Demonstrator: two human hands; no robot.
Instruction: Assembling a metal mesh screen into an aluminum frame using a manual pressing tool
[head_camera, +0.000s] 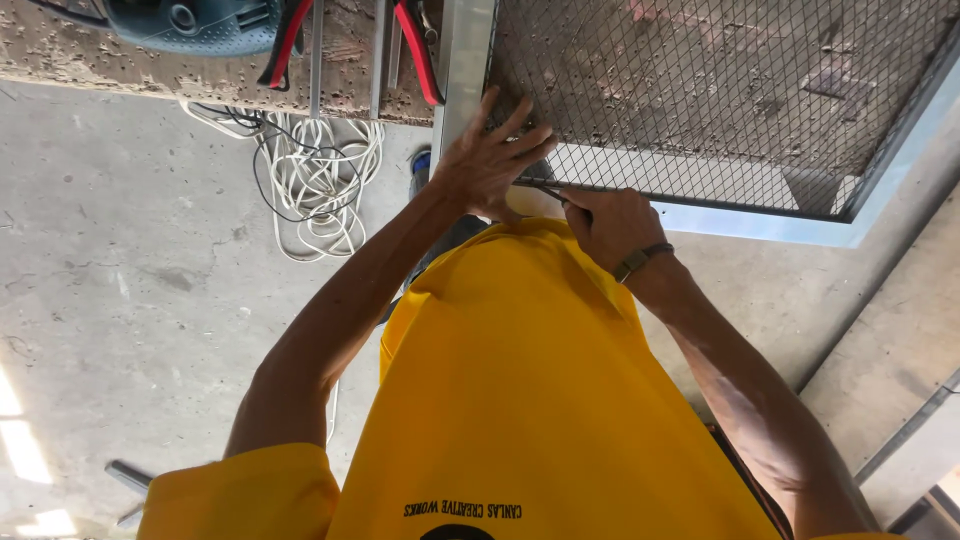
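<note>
Both hands work at the near edge of a metal-framed mesh panel (720, 100). Nearest the camera, a yellow shirt (520, 400) fills the lower middle, with a curved line of dark print low on it. From its sleeves two bare forearms reach away and meet at the frame's near rail. Right hand (610, 225), a dark band on its wrist, is closed around a thin dark tool (552, 190) whose tip lies along the rail. Left hand (490, 160) is spread wide, fingers fanned and pressing flat on the mesh at the frame's left corner. Farther left, a loose coil of white cord (320, 180) lies on the concrete floor (130, 280). Beyond it, on a worn board (200, 70) along the far edge, rest red-handled pliers (290, 40) and a blue-green power tool (190, 20).
</note>
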